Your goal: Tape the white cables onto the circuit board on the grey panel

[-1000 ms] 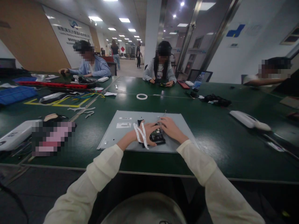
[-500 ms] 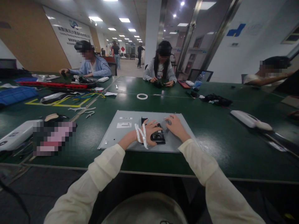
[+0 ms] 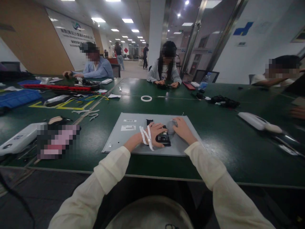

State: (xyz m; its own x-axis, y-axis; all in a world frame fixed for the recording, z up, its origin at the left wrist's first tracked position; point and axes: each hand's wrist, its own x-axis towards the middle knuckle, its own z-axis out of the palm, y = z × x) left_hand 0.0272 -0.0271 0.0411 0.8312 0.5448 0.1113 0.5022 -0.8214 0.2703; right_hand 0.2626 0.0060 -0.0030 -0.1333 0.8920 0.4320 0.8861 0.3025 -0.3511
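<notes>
My left hand lies spread over a black plastic frame-like part with some inner detail, its fingers apart and hiding much of it. White strips wrap around that hand near the wrist. Just to the right, the curved fingers of my right hand grip the side of a small round, translucent grey container. What it holds is too small to make out. Beneath both hands is a flat light-grey panel with a label on its left part.
A white ring lies beyond the panel on the green table. White devices and a pink item are at left, near a blue tray. Another white device lies right. Co-workers sit around the table.
The whole view has shifted slightly, so things appear a little farther right. Both hands stay at the same places on the black part and the round container.
</notes>
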